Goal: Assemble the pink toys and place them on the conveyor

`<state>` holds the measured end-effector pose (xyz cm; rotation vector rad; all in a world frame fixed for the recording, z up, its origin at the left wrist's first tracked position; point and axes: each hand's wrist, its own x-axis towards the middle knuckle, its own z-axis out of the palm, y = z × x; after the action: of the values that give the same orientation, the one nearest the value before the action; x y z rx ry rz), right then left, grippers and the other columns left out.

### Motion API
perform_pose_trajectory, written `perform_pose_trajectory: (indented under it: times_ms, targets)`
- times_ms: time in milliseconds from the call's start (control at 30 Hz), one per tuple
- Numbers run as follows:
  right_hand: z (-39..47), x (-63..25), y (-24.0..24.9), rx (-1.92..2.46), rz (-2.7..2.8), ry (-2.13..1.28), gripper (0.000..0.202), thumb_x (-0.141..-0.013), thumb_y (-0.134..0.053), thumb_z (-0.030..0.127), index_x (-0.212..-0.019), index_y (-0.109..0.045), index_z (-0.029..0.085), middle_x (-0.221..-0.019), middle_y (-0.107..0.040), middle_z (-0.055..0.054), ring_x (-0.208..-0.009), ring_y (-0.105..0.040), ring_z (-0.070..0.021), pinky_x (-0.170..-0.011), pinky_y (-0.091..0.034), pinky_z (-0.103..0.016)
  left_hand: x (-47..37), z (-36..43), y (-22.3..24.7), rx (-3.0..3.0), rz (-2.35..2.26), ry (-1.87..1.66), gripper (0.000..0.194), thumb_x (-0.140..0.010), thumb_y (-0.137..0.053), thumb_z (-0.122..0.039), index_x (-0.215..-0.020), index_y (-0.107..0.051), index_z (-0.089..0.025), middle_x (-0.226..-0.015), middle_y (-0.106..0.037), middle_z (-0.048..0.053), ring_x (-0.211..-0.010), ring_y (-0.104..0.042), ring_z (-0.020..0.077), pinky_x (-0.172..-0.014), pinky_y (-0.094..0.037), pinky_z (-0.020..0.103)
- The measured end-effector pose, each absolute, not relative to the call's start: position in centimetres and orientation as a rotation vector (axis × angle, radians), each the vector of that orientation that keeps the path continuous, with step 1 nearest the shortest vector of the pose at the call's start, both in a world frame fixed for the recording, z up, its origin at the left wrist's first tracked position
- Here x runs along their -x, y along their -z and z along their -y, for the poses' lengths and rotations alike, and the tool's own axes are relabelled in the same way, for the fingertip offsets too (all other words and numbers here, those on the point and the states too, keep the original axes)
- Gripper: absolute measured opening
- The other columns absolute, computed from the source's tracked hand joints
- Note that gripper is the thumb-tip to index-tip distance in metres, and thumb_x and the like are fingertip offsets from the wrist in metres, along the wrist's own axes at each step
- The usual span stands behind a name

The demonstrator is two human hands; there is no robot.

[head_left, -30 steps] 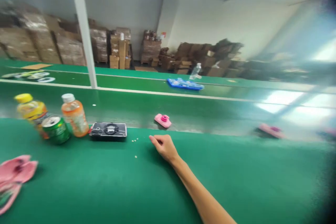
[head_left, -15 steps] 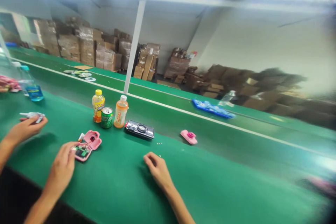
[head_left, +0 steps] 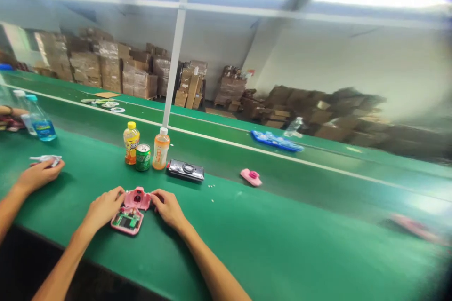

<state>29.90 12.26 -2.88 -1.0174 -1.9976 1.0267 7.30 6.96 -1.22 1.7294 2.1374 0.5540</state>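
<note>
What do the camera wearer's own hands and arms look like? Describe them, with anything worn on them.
The left hand and right hand are both bare, without gloves, and no ring or watch can be made out. Both forearms are slender and uncovered, with no sleeve in view and no visible markings.

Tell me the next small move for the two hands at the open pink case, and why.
Probably tilt the pink upper shell gently toward the lower shell: the left hand and right hand are at its opposite sides, and the case lies open with the green circuit board exposed.
</note>
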Motion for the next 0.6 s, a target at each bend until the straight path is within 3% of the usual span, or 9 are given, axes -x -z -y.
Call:
perform_pose_trajectory:
  times_ms: [133,233,333,400,500,600]
  targets:
    - [-8.7,-35.8,3.2,1.095,1.905,-1.043,0.037,-0.097,-0.055,0.048,-0.088,-0.072,0.017,-0.067,-0.064,0.001,-0.059,-0.055,-0.0126,-0.059,-0.044,-0.023,-10.7,-5.5,1.5,-1.740,-1.964,-0.541,0.026,-0.094,-0.054,-0.035,-0.115,-0.069,-0.030,-0.087,-0.077,0.000,-0.082,-0.072,0.0230,-0.066,-0.042,0.027]
    - [-6.0,-39.9,3.1,1.168,1.828,-1.011,0.039,-0.096,-0.057,0.052,-0.083,-0.069,0.017,-0.064,-0.061,0.002,-0.057,-0.053,-0.0122,-0.056,-0.042,-0.023,-14.1,-4.2,1.9,-1.717,-1.921,-0.576,0.031,-0.095,-0.049,-0.033,-0.121,-0.066,-0.029,-0.095,-0.077,0.002,-0.086,-0.072,0.0228,-0.073,-0.046,0.028]
    - [-4.2,-43.1,3.0,1.239,1.758,-0.958,0.042,-0.098,-0.054,0.054,-0.082,-0.067,0.017,-0.060,-0.059,0.002,-0.052,-0.051,-0.0121,-0.051,-0.042,-0.023,-18.2,-3.1,2.4,-1.519,-1.718,-0.896,0.042,-0.095,-0.049,-0.042,-0.132,-0.057,-0.025,-0.104,-0.078,0.006,-0.086,-0.074,0.0222,-0.075,-0.052,0.029]
    - [-3.4,-44.4,2.8,1.282,1.711,-0.885,0.041,-0.098,-0.053,0.054,-0.088,-0.069,0.017,-0.067,-0.064,-0.001,-0.056,-0.055,-0.0139,-0.052,-0.045,-0.024,-20.8,-2.6,2.8,-1.336,-1.514,-1.137,0.046,-0.090,-0.057,-0.050,-0.125,-0.061,-0.021,-0.104,-0.079,0.008,-0.087,-0.075,0.0237,-0.075,-0.055,0.029]
    - [-2.4,-44.6,2.0,1.321,1.635,-0.641,0.032,-0.097,-0.060,0.048,-0.105,-0.071,0.019,-0.095,-0.070,-0.008,-0.080,-0.062,-0.0200,-0.069,-0.053,-0.031,-23.5,-1.9,3.0,-1.217,-1.326,-1.225,0.041,-0.083,-0.068,-0.053,-0.105,-0.069,-0.018,-0.092,-0.079,0.007,-0.082,-0.074,0.0241,-0.069,-0.055,0.029]
    - [-1.7,-43.1,0.5,1.155,1.820,-0.273,0.021,-0.101,-0.060,0.033,-0.114,-0.072,0.022,-0.106,-0.069,-0.010,-0.099,-0.062,-0.0223,-0.088,-0.053,-0.035,-24.0,-1.4,2.9,-1.189,-1.206,-1.182,0.042,-0.082,-0.070,-0.052,-0.104,-0.074,-0.017,-0.087,-0.079,0.006,-0.076,-0.072,0.0215,-0.063,-0.053,0.026]
